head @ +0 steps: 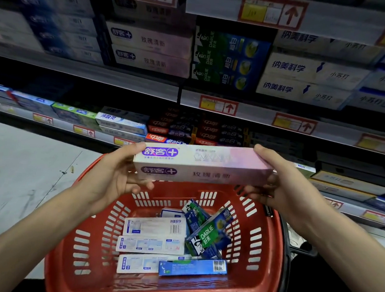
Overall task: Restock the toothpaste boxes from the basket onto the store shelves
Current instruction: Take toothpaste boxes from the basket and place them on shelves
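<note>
While the red basket sits low in frame, the left hand and right hand grip 1 pink toothpaste box by its ends at center.

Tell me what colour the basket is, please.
The basket is red, with slotted walls; it shows best in the head view, below the held box.

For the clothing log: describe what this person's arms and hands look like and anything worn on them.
The left hand and right hand are bare: no gloves, no rings showing. The left forearm and right forearm are uncovered to the frame's edge, with no sleeves, watch or bracelet in view.
</note>
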`<state>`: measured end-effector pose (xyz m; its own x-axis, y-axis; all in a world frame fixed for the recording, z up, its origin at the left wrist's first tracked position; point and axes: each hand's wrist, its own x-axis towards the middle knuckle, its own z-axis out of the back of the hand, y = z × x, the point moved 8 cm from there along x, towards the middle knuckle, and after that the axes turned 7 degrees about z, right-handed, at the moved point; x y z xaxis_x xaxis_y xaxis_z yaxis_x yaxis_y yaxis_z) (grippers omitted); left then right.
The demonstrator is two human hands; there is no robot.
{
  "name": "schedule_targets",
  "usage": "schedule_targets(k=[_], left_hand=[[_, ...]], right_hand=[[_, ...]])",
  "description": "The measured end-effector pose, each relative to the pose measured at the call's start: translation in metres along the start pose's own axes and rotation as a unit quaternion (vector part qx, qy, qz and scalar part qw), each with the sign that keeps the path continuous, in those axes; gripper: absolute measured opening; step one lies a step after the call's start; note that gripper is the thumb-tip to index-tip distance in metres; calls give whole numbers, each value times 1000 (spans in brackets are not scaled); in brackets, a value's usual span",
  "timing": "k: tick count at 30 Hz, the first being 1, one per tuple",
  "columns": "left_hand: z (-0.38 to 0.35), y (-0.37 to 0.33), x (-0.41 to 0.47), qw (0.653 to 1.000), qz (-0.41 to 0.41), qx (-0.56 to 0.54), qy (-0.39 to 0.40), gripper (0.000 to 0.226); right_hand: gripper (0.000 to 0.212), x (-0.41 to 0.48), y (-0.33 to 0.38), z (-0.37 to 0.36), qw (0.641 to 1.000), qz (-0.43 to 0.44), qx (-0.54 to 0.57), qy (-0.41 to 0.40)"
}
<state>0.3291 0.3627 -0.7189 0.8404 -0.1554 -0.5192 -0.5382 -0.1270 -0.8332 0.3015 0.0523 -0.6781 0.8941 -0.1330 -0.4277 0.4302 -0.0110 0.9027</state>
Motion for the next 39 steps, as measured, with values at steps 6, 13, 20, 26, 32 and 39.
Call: schedule_targets(k=[6,13,20,26,32,39], left_hand=[[1,2,-3,1000,4,19,-13,54],[1,16,5,988,71,128,-45,66],[5,11,-1,985,35,166,1,62],[27,-19,-14,989,-32,126,-73,30],[52,-43,-36,985,-85,88,-120,33],[73,-65,-59,970,-152,111,-153,24]], right_hand=[[41,4,9,-12,1000,3,-7,12],[55,2,-4,-6,1000,16,-2,-10],[60,4,-20,-14,999,-29,15,-17],[63,16,-16,-42,999,-37,31,15],[43,17,1,-79,998,18,19,48],[20,6,34,-106,986,154,-35,60]])
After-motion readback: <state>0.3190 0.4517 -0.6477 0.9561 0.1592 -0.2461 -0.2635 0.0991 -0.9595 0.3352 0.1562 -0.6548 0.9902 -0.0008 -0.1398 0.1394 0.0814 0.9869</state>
